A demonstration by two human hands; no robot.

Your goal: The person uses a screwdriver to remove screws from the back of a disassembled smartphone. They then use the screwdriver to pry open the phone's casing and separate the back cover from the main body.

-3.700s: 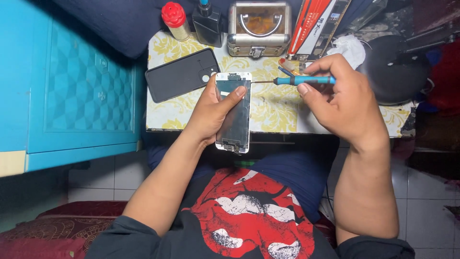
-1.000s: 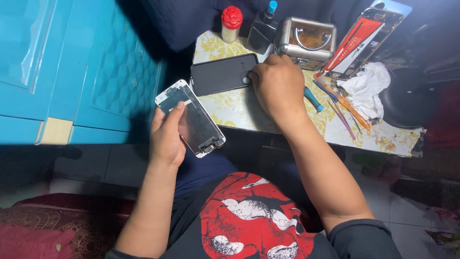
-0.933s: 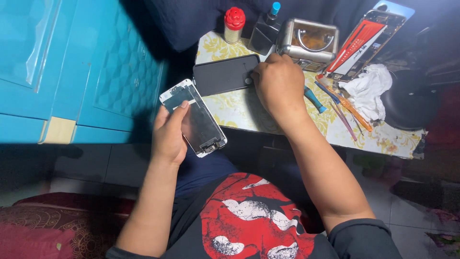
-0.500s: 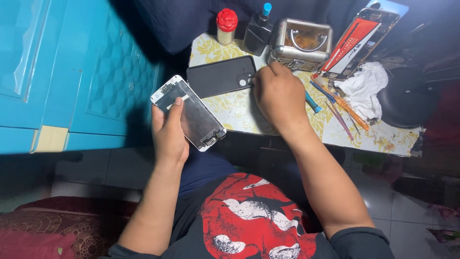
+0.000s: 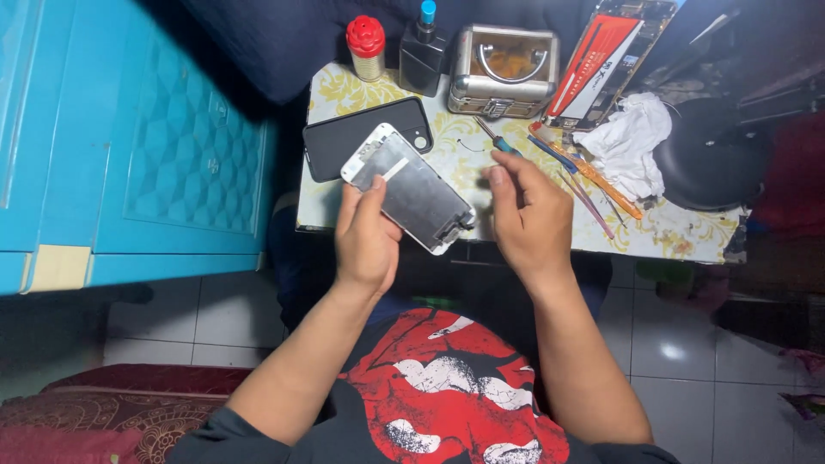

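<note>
Left hand (image 5: 368, 236) fingers grip a thin, likely fragile screen panel (image 5: 408, 189) by its edges; right hand (image 5: 526, 215) fingers pinched, contents unclear

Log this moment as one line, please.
left hand: holds phone screen panel | right hand: holds screwdriver | black phone: on table

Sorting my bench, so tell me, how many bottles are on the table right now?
2. A red-capped bottle stands at the table's far left edge; a dark, blue-tipped bottle stands just right of it, beside the metal case. Others may be hidden in the dark clutter at right.
</note>
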